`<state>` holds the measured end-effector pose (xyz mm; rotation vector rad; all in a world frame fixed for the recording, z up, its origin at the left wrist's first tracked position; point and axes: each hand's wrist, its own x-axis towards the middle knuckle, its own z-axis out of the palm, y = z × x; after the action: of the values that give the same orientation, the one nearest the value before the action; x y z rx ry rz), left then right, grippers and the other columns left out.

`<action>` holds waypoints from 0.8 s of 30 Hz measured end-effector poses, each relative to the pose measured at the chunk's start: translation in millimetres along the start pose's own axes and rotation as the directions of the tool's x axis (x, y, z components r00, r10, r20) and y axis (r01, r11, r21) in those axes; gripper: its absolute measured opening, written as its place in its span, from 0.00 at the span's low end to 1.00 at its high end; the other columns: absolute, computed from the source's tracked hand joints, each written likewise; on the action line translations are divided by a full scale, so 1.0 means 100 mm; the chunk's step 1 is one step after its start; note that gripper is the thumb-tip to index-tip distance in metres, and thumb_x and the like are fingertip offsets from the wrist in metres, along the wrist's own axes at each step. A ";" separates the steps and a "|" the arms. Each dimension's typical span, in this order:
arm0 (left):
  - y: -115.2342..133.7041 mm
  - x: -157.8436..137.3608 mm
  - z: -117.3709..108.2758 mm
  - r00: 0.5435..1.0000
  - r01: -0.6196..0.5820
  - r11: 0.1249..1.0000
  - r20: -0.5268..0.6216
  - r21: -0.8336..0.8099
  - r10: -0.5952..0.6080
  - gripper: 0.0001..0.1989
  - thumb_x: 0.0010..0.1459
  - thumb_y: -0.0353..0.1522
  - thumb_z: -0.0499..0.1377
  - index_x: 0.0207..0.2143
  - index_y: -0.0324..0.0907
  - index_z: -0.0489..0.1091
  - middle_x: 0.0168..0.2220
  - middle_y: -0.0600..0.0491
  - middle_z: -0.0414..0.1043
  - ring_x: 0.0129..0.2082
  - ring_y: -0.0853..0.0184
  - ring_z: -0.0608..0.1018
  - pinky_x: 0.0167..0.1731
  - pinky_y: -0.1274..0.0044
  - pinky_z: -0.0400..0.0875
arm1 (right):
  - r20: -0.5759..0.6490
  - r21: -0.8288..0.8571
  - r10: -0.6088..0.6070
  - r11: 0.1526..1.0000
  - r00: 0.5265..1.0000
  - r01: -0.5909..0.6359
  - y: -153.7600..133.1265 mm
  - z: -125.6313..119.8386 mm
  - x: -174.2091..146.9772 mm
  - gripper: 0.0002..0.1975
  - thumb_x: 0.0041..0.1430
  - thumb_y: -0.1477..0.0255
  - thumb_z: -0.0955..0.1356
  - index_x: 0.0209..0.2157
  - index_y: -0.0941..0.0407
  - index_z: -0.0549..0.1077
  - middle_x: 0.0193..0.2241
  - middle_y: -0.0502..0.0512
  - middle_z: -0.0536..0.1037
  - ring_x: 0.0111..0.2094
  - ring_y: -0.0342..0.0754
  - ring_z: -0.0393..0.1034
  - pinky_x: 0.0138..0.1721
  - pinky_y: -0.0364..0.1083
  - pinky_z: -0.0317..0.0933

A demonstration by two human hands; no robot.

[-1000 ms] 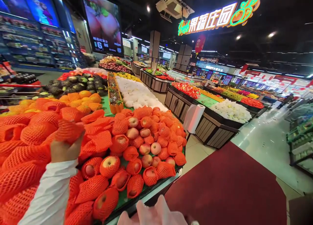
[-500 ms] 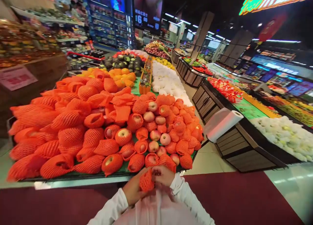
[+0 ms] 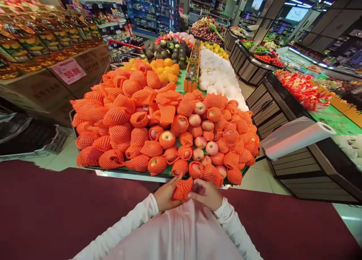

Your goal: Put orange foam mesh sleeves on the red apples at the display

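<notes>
An apple-sized bundle in an orange foam net [image 3: 182, 189] is held low in front of my body, just off the stand's front edge. My left hand [image 3: 166, 195] closes around its left side. From the right, the thumb and fingertips of my right hand [image 3: 208, 194] grip the net's edge; the fruit inside is hidden. Right ahead lies a heap of apples, many in orange foam nets [image 3: 121, 133]. Several bare apples [image 3: 211, 148] show in the middle and right of the heap.
White-wrapped fruit [image 3: 219, 73] and an orange divider [image 3: 191, 84] lie behind the apples. A plastic bag roll [image 3: 302, 139] juts out at right, by a dark wooden stand [image 3: 316, 169]. Bottles [image 3: 51, 37] stand on cartons at left, above a black crate [image 3: 31, 137].
The view has tilted down and turned left, so the apple heap sits further right and more of the left side shows. Both hands stay at the netted bundle; my right fingers have shifted slightly outward.
</notes>
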<state>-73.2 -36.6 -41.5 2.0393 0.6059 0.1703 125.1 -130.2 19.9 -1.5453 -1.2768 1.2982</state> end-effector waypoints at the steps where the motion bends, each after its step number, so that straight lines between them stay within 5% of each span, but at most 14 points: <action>1: 0.02 0.03 -0.08 1.000 -0.003 0.999 0.019 0.045 0.002 0.45 0.48 0.42 0.65 0.64 0.33 0.55 0.62 0.33 0.58 0.63 0.43 0.61 0.60 0.54 0.59 | -0.037 0.042 -0.003 0.999 0.999 0.005 0.02 0.05 -0.02 0.17 0.52 0.57 0.72 0.33 0.56 0.73 0.29 0.51 0.76 0.31 0.45 0.69 0.34 0.45 0.61; 5: 0.14 0.12 -0.55 0.988 -0.156 0.985 0.030 0.080 0.154 0.46 0.50 0.36 0.63 0.67 0.36 0.47 0.65 0.35 0.55 0.64 0.46 0.60 0.60 0.56 0.60 | -0.311 0.208 0.022 0.977 0.950 0.046 0.00 0.14 -0.10 0.16 0.53 0.57 0.71 0.27 0.56 0.70 0.24 0.48 0.70 0.28 0.44 0.64 0.32 0.44 0.58; 10: 0.16 0.02 -1.16 0.946 -0.322 0.946 -0.036 0.029 0.323 0.41 0.47 0.20 0.50 0.66 0.45 0.53 0.61 0.47 0.62 0.63 0.56 0.63 0.62 0.60 0.57 | -0.562 0.306 0.052 0.940 0.826 0.149 -0.19 0.38 -0.12 0.18 0.49 0.56 0.74 0.24 0.55 0.68 0.22 0.47 0.67 0.26 0.43 0.59 0.30 0.44 0.57; 14: -0.17 -0.17 -1.45 0.962 -0.251 0.968 -0.107 0.012 0.251 0.34 0.46 0.22 0.48 0.57 0.41 0.66 0.52 0.46 0.70 0.53 0.58 0.72 0.56 0.64 0.64 | -0.602 0.338 0.048 0.919 0.797 0.201 -0.26 0.89 0.05 0.17 0.49 0.58 0.74 0.24 0.55 0.68 0.22 0.47 0.66 0.26 0.43 0.59 0.29 0.43 0.56; 20: -0.64 -0.37 -1.57 0.988 -0.124 0.991 -0.099 -0.046 0.119 0.26 0.50 0.23 0.48 0.51 0.39 0.69 0.48 0.46 0.74 0.50 0.58 0.74 0.55 0.64 0.65 | -0.353 0.302 0.020 0.949 0.935 0.094 -0.19 1.53 0.14 0.15 0.56 0.57 0.70 0.34 0.55 0.73 0.31 0.52 0.74 0.36 0.47 0.68 0.39 0.46 0.62; 22: -0.62 -0.39 -1.56 0.989 -0.150 0.979 -0.026 -0.136 0.147 0.25 0.52 0.25 0.50 0.53 0.41 0.68 0.48 0.47 0.74 0.51 0.57 0.74 0.55 0.63 0.65 | -0.415 0.395 0.107 0.916 0.903 0.073 -0.14 1.66 0.15 0.19 0.59 0.53 0.66 0.41 0.54 0.73 0.37 0.55 0.76 0.39 0.49 0.69 0.41 0.47 0.63; 24: -0.55 -0.40 -1.52 0.976 -0.184 0.944 0.063 -0.275 0.209 0.25 0.54 0.28 0.54 0.56 0.43 0.66 0.49 0.46 0.73 0.52 0.56 0.73 0.55 0.63 0.66 | -0.541 0.517 0.240 0.851 0.806 0.093 -0.10 1.77 0.20 0.26 0.59 0.46 0.61 0.41 0.54 0.73 0.37 0.56 0.76 0.39 0.50 0.70 0.41 0.48 0.65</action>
<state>-181.3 83.7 -2.9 1.8295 0.3023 0.2613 -49.7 -119.3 -14.0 -1.4313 -0.4093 0.9707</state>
